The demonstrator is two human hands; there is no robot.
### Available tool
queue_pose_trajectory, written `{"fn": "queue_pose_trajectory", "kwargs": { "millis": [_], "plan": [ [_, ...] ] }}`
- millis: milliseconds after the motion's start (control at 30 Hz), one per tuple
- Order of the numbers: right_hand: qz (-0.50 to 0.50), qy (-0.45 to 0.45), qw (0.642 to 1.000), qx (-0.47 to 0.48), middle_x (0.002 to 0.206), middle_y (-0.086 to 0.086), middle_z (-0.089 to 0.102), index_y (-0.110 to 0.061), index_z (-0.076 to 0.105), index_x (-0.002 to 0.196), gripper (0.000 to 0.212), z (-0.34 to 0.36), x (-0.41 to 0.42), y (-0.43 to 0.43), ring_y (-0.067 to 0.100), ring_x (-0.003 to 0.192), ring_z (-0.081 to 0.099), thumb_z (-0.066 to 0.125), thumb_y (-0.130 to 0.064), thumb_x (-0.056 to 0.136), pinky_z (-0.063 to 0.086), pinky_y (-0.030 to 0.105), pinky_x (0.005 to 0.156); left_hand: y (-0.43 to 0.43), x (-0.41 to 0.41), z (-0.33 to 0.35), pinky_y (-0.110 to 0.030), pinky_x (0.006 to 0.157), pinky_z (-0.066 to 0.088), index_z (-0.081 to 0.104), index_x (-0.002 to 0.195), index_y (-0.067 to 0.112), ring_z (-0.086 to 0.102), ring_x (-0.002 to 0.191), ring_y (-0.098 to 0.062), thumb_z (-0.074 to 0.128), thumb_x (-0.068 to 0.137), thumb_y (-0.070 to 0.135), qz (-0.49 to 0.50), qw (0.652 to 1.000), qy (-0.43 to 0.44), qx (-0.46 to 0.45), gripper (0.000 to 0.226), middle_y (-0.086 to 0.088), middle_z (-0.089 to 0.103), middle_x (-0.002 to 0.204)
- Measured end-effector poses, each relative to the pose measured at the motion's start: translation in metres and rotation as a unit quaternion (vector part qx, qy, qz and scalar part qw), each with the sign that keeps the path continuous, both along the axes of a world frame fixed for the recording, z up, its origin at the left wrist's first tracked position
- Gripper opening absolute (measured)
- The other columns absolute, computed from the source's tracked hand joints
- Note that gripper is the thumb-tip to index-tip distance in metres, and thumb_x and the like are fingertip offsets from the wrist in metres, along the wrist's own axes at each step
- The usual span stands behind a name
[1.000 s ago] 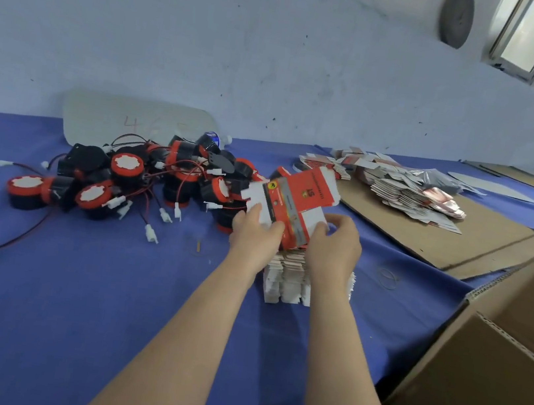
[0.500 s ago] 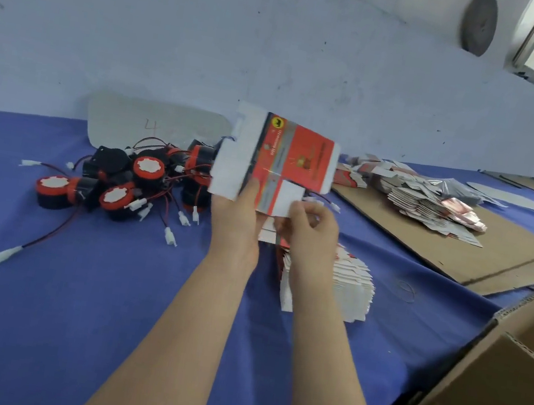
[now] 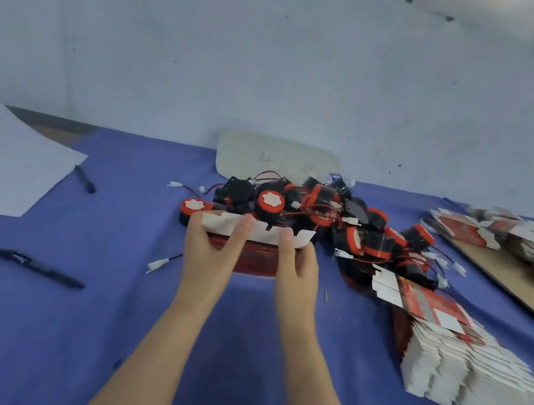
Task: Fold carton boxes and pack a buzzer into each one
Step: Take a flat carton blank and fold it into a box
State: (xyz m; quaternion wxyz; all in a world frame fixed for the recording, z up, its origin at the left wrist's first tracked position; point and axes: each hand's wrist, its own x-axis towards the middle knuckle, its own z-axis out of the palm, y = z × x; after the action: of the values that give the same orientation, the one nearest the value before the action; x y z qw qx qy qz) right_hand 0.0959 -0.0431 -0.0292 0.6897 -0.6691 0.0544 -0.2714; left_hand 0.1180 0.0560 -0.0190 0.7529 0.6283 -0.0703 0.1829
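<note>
Held one flat carton [image 3: 258,259] in both hands, low over the blue cloth [image 3: 32,323]; left hand [image 3: 212,256] closed round its left end, a fingertip laid over the white flapped edge; right hand [image 3: 297,269] gripped the right end likewise; red printed face turned toward the wrists; buzzer pile [image 3: 325,218] lay just beyond the grip; stack of flat cartons [image 3: 462,370] well off to its right; a pen [image 3: 37,268] off to its left.
</note>
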Motion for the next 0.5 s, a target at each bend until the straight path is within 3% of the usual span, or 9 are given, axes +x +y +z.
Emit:
{"fn": "queue_pose_trajectory", "kwargs": {
  "millis": [67, 233, 300, 400, 500],
  "plan": [
    [-0.002, 0.009, 1.0, 0.024, 0.1, -0.006, 0.07, -0.021, 0.064, 0.102, 0.025, -0.009, -0.002, 0.009, 0.01, 0.1, 0.065, 0.05, -0.04, 0.095, 0.051, 0.026, 0.085, 0.002, 0.0, -0.008, -0.017, 0.078, 0.049, 0.052, 0.098, 0.02, 0.061, 0.092, -0.006, 0.07, 0.076, 0.045, 0.035, 0.999, -0.004, 0.009, 0.038, 0.002, 0.062, 0.101],
    [0.012, -0.008, 0.998, 0.054, 0.096, 0.0, 0.072, -0.01, 0.066, 0.099, 0.024, -0.009, -0.002, 0.006, 0.01, 0.09, 0.066, 0.052, -0.029, 0.097, 0.052, 0.021, 0.077, 0.002, -0.003, -0.024, -0.007, 0.062, 0.046, 0.053, 0.087, 0.022, 0.061, 0.075, 0.007, 0.069, 0.072, 0.055, 0.057, 0.998, -0.022, -0.029, 0.04, 0.021, 0.064, 0.079],
    [0.046, -0.012, 0.997, 0.064, 0.099, 0.001, 0.069, -0.008, 0.065, 0.104, 0.021, -0.009, -0.004, 0.007, 0.006, 0.089, 0.063, 0.049, -0.021, 0.097, 0.05, 0.015, 0.072, 0.001, -0.003, -0.028, -0.007, 0.061, 0.045, 0.05, 0.085, 0.022, 0.058, 0.072, 0.009, 0.068, 0.076, 0.053, 0.074, 0.997, -0.022, -0.017, 0.037, 0.016, 0.061, 0.078],
    [0.086, -0.003, 0.995, 0.053, 0.114, 0.001, 0.063, -0.015, 0.061, 0.11, 0.02, -0.01, -0.004, 0.006, 0.003, 0.099, 0.061, 0.047, -0.014, 0.096, 0.048, 0.015, 0.077, 0.0, -0.001, -0.032, -0.013, 0.071, 0.048, 0.044, 0.095, 0.018, 0.057, 0.084, 0.005, 0.066, 0.087, 0.035, 0.092, 0.995, -0.024, 0.018, 0.029, 0.009, 0.057, 0.092],
    [0.116, -0.015, 0.993, 0.02, 0.126, -0.004, 0.059, -0.025, 0.057, 0.114, 0.023, -0.014, -0.003, 0.0, 0.008, 0.118, 0.054, 0.048, -0.02, 0.094, 0.045, 0.023, 0.094, 0.003, 0.002, -0.033, -0.029, 0.087, 0.048, 0.041, 0.111, 0.016, 0.054, 0.108, -0.015, 0.053, 0.091, 0.007, 0.055, 0.997, -0.02, 0.048, 0.025, -0.004, 0.053, 0.118]
  ]
}}
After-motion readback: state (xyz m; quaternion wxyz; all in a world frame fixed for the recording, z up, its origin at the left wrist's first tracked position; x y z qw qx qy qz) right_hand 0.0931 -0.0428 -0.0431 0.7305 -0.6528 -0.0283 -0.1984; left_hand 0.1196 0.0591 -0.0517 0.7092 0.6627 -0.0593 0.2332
